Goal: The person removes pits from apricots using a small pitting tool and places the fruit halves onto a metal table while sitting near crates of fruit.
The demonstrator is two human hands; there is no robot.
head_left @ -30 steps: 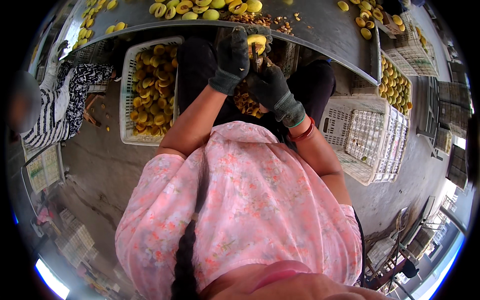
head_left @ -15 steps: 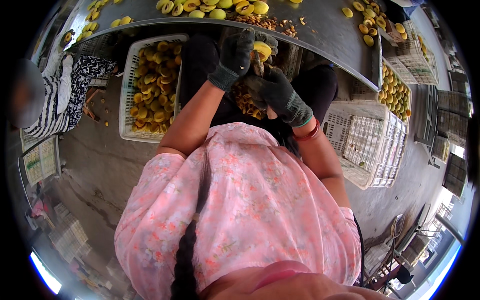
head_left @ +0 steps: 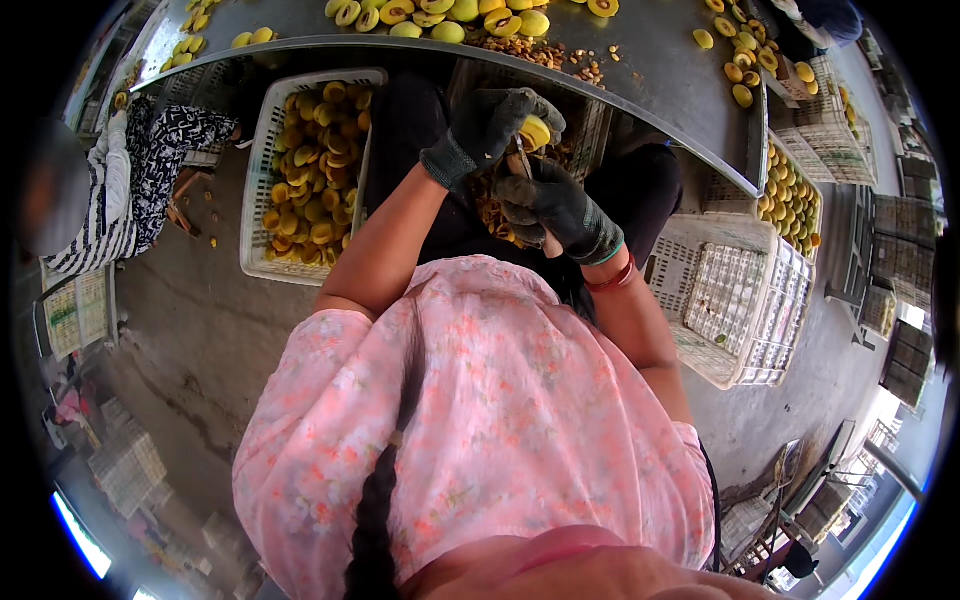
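Note:
Between the table edge and my lap, my left hand, in a dark glove, is closed round a yellow stone fruit that looks like a peach. My right hand, gloved as well, grips a small wooden-handled knife. Its thin metal blade points up and touches or nearly touches the fruit; the exact contact is hidden. Below both hands, orange-yellow scraps lie in a container between my knees, partly covered by the gloves.
On the metal table lie fruit halves and a pile of pits. A white crate of cut fruit stands left; another white crate stands right, near a fruit-filled one. A person sits at far left.
The fruit has turned in my left hand, with less of its cut face showing. My right hand has tilted, baring the knife's handle end. The whole view has shifted slightly.

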